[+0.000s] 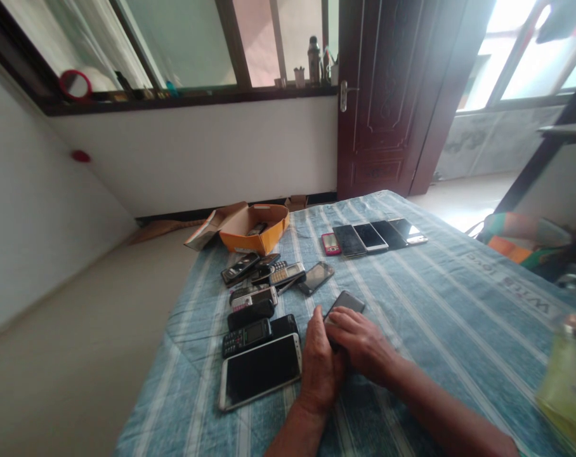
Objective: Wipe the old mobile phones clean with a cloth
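Observation:
A dark mobile phone [349,302] sticks out from between my two hands, its lower part covered by them. My left hand [320,365] is closed around the phone's near side, with the thumb pointing up along its left edge. Over the phone lies my right hand [364,339], its fingers bent across it. Left of my hands rests a large white-framed phone [262,369] with a black screen. Just beyond it is a black keypad phone [247,336]. A scuffed dark phone [317,278] lies flat farther ahead of my hands.
A pile of old phones [254,295] spreads along the table's left side, below an open orange box [259,238]. Farther back, a small pink phone [330,244] adjoins a row of flat smartphones [370,236]. A bottle of yellowish liquid [568,374] stands at right.

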`<state>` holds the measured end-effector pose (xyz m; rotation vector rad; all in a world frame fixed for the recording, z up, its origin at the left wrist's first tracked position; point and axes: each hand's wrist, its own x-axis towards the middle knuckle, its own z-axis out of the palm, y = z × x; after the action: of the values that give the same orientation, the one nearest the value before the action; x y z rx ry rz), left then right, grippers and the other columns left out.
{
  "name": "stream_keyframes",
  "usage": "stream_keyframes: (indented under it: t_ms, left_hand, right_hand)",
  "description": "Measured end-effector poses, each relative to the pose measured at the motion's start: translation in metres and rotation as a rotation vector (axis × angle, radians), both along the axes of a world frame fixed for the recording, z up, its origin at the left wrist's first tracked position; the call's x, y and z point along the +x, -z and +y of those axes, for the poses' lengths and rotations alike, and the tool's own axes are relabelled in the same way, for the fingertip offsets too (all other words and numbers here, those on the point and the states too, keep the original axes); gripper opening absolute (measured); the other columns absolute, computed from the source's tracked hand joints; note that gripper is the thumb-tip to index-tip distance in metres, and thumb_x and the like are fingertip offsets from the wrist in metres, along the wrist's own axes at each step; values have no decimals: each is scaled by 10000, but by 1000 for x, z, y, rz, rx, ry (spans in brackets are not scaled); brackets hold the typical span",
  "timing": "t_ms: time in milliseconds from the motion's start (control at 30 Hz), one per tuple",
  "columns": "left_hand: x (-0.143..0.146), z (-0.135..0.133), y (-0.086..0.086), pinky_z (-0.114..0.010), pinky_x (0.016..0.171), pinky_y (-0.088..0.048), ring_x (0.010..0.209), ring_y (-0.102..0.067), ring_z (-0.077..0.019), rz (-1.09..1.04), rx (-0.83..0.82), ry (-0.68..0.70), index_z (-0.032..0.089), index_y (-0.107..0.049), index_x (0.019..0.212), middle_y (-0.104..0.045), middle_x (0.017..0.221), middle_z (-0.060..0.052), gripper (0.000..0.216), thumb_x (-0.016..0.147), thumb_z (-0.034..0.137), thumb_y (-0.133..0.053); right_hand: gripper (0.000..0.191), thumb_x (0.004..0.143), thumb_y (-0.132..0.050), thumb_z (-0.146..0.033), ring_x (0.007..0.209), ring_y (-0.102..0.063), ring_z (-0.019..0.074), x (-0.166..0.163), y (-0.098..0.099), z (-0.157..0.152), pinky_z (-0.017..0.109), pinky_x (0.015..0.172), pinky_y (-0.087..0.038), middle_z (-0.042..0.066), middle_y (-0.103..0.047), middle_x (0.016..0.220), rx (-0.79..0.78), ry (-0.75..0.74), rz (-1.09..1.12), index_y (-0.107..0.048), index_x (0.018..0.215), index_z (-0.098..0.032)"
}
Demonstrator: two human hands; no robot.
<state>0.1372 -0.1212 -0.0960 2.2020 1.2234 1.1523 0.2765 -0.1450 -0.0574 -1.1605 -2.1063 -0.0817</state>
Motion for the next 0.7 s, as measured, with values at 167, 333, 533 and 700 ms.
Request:
stream_keyframes:
  t_ms: [167, 333, 533, 700]
  left_hand:
    - [2, -1, 0, -496, 1034, -460, 1265, -525, -312, 18, -59, -25, 95, -325, 1414, -530, 1354, -211, 724, 757, 194, -613]
    - [3, 0, -2, -492, 1046, -452, 1263, -527, -311, 31, -53, -41, 112, -333, 1415, -531, 1352, -206, 756, 714, 134, -616]
    - [-1, 1, -1, -491, 1019, -481, 1239, -551, -314, 69, -30, -23, 116, -358, 1397, -558, 1325, -199, 714, 747, 225, -633]
    - [-2, 1, 0, -475, 1018, -490, 1230, -561, -317, 131, 30, -30, 92, -399, 1358, -576, 1302, -206, 659, 749, 213, -619]
  right_hand:
    - [239, 924, -462, -120, 1056, -568, 227, 14, 8, 6, 340, 852, -501, 97, -651, 1074, -54, 194, -105, -652, 1058, -180]
    - [297, 890, -432, -53, 998, -586, 216, 36, 16, 13, 324, 824, -517, 83, -649, 1005, -103, 432, -62, -670, 997, -195]
    - [353, 875, -404, -44, 1090, -577, 207, 21, 10, 6, 334, 908, -514, 91, -656, 1071, 9, 210, 69, -664, 1062, -193]
    - [459, 779, -504, -35, 1230, -524, 271, 20, -1, -8, 403, 933, -497, 70, -634, 1238, -241, 185, -69, -656, 1151, -256]
